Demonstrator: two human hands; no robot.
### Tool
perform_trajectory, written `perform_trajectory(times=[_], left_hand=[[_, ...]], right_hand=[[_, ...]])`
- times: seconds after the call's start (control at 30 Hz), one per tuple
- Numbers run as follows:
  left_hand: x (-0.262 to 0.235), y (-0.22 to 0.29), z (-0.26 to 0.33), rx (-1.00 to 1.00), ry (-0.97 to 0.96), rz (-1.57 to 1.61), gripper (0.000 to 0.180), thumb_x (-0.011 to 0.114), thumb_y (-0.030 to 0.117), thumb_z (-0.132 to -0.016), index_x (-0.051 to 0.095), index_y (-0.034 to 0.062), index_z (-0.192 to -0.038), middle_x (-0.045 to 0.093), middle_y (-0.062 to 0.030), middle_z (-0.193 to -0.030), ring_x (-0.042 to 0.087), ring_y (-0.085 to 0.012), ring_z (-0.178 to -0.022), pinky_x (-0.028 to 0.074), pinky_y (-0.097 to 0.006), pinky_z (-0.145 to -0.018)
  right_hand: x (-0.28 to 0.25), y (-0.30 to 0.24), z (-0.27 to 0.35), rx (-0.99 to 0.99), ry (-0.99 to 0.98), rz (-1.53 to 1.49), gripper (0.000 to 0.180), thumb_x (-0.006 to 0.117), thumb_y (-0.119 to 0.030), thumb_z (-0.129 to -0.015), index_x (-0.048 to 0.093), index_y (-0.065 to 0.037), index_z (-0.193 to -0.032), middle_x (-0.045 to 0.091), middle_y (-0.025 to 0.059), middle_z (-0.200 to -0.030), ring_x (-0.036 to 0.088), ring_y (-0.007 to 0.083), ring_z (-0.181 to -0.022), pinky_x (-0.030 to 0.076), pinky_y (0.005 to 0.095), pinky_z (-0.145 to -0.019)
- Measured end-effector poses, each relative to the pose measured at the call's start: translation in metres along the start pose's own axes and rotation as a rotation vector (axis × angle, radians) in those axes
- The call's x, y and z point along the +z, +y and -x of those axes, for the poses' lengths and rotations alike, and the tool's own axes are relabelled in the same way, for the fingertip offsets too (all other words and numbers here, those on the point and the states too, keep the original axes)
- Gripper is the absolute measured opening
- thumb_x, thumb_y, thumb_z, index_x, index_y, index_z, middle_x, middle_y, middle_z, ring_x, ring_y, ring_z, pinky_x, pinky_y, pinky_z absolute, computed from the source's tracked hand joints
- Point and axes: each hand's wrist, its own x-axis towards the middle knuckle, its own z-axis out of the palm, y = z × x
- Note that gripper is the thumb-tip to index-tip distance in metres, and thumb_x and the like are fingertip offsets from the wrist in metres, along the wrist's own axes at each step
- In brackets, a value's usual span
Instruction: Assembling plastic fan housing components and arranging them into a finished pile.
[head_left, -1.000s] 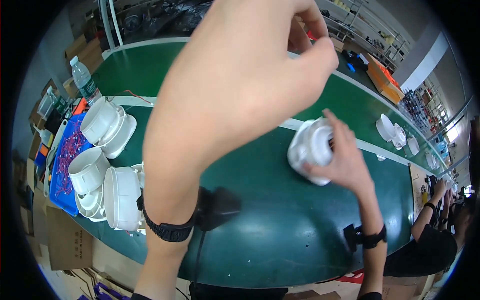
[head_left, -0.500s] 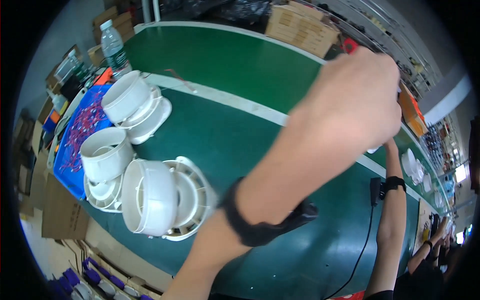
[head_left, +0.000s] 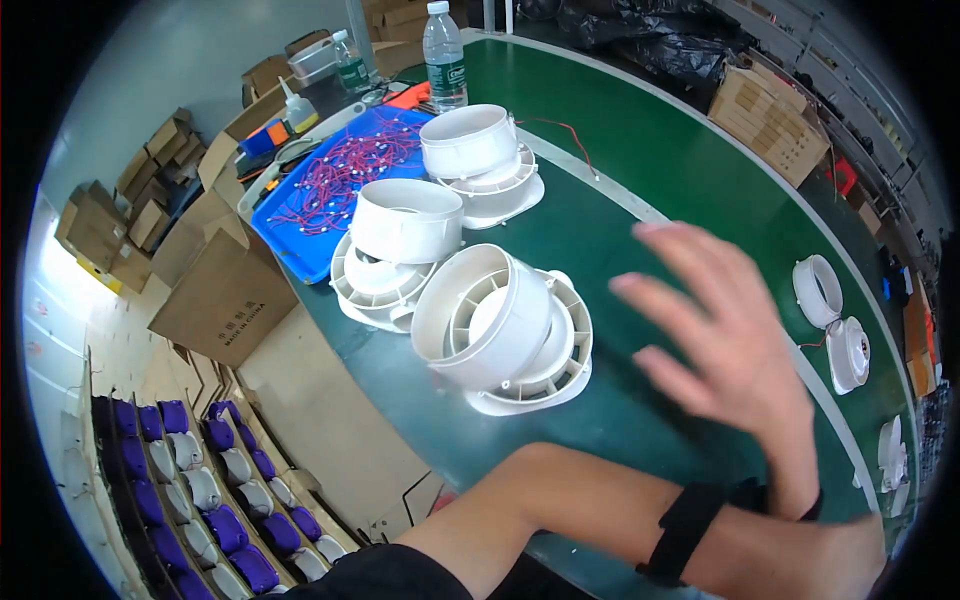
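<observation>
Right grip (head_left: 722,335) moved nearer white housing (head_left: 525,318), left grip (head_left: 848,560) blurred, fingers unclear

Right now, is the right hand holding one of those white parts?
No, the right hand is spread open, with green table showing between it and the nearest white part.

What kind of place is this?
Probably an assembly workshop or factory floor: white plastic housings grouped on a long green worktable, a blue tray of loose red wires, and cardboard boxes around.
</observation>
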Motion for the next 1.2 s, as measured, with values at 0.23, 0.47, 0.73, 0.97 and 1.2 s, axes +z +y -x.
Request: perform_trajectory(times=[0.23, 0.47, 0.73, 0.97, 1.2], left_hand=[[0.024, 0.090, 0.033, -0.017, -0.182, 0.094, 0.014, 0.064, 0.023, -0.066, 0.066, 0.0102, -0.063, 0.061, -0.0060, -0.063, 0.061, -0.0252, -0.068, 0.038, -0.039, -0.057], [0.028, 0.065, 0.011, -0.034, -0.350, 0.187, 0.011, 0.064, 0.022, -0.065, 0.065, 0.0123, -0.060, 0.059, -0.0045, -0.058, 0.059, -0.0252, -0.062, 0.037, -0.041, -0.053], [-0.080, 0.037, -0.021, -0.006, -0.525, 0.346, 0.009, 0.063, 0.022, -0.063, 0.064, 0.0148, -0.057, 0.056, -0.0029, -0.053, 0.056, -0.0251, -0.054, 0.035, -0.043, -0.048], [-0.084, 0.030, -0.015, 0.090, -0.754, 0.426, 0.013, 0.065, 0.024, -0.062, 0.064, 0.0125, -0.058, 0.058, -0.0046, -0.057, 0.059, -0.0245, -0.060, 0.037, -0.040, -0.053], [-0.112, -0.035, -0.053, 0.180, -0.609, 0.694, 0.024, 0.069, 0.030, -0.063, 0.063, 0.0071, -0.060, 0.059, -0.0075, -0.059, 0.060, -0.0235, -0.053, 0.041, -0.036, -0.048]], right_hand=[[0.060, -0.060, -0.034, -0.186, 0.015, -0.105, 0.054, 0.070, -0.027, -0.082, 0.049, -0.013, -0.130, 0.056, 0.0091, -0.112, 0.052, 0.0278, -0.113, 0.038, 0.0445, -0.101], [0.047, -0.049, 0.012, -0.025, -0.029, -0.071, 0.025, 0.068, -0.030, -0.084, 0.060, -0.014, -0.103, 0.059, 0.0057, -0.087, 0.056, 0.0218, -0.090, 0.041, 0.0402, -0.083], [0.047, -0.056, 0.046, 0.231, -0.168, -0.223, 0.031, 0.060, -0.039, -0.090, 0.064, -0.010, -0.099, 0.063, 0.0112, -0.084, 0.061, 0.0293, -0.088, 0.046, 0.0421, -0.077], [-0.001, -0.033, 0.097, 0.464, -0.407, -0.323, 0.042, 0.059, -0.039, -0.091, 0.067, -0.001, -0.076, 0.062, 0.0174, -0.076, 0.061, 0.0347, -0.076, 0.047, 0.0417, -0.069], [-0.087, -0.016, 0.186, 0.764, -0.179, -0.645, 0.019, 0.066, -0.017, -0.088, 0.068, 0.003, -0.087, 0.066, 0.0120, -0.075, 0.063, 0.0234, -0.074, 0.047, 0.0326, -0.068]])
